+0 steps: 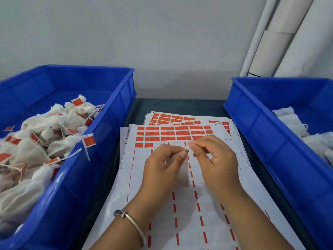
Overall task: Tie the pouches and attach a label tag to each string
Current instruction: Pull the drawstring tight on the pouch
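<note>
My left hand [163,166] and my right hand [214,157] meet over the top label sheet [162,204]. Between their fingertips they pinch a thin white string [186,148]. A white pouch [182,175] seems to hang beneath the hands, mostly hidden. Rows of orange label tags [173,133] fill the far part of the sheet; the near part shows only dashed orange strips. The blue bin [75,181] on the left holds several white pouches with orange tags [89,141]. The blue bin [270,150] on the right holds plain white pouches [297,123].
More label sheets [173,117] lie stacked under the top one on a dark table [180,104]. White rolls [281,38] lean against the wall at the back right. A bangle [135,226] circles my left wrist.
</note>
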Tool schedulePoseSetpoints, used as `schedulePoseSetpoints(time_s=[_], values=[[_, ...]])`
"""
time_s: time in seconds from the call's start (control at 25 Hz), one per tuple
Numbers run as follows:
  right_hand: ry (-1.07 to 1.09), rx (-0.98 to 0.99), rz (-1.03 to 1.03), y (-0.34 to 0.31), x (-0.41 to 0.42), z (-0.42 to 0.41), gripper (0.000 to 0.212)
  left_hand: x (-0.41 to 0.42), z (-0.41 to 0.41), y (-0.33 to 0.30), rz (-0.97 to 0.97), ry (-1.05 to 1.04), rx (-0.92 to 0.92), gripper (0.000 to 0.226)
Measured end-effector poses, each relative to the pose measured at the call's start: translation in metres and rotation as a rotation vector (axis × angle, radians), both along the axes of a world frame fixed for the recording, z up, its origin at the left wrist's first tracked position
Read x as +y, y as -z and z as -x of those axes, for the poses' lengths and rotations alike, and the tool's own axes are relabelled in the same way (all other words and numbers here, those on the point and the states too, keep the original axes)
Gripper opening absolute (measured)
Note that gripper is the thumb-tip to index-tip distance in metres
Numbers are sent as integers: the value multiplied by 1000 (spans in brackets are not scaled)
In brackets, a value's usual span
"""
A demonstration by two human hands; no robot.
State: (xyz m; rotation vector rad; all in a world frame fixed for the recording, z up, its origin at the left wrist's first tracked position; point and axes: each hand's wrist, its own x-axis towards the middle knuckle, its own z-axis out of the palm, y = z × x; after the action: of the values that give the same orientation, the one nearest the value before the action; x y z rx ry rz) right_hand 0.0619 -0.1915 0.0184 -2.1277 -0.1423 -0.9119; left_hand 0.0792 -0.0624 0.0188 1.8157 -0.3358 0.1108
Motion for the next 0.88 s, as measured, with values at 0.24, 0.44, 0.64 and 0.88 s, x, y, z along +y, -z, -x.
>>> schedulePoseSetpoints(time_s=[0.24,0.44,0.64,0.88], values=[[101,38,-219,0,0,-1,19,0,5,-2,73,108,184,28],[69,327,-454,13,2,-9,19,-3,6,-3,113,130,358,35],[-85,491,-581,17,2,-12,20,2,2,-4,354,99,442,24],[-209,516,-596,10,1,-8,40,7,-5,-5,565,-10,484,20]])
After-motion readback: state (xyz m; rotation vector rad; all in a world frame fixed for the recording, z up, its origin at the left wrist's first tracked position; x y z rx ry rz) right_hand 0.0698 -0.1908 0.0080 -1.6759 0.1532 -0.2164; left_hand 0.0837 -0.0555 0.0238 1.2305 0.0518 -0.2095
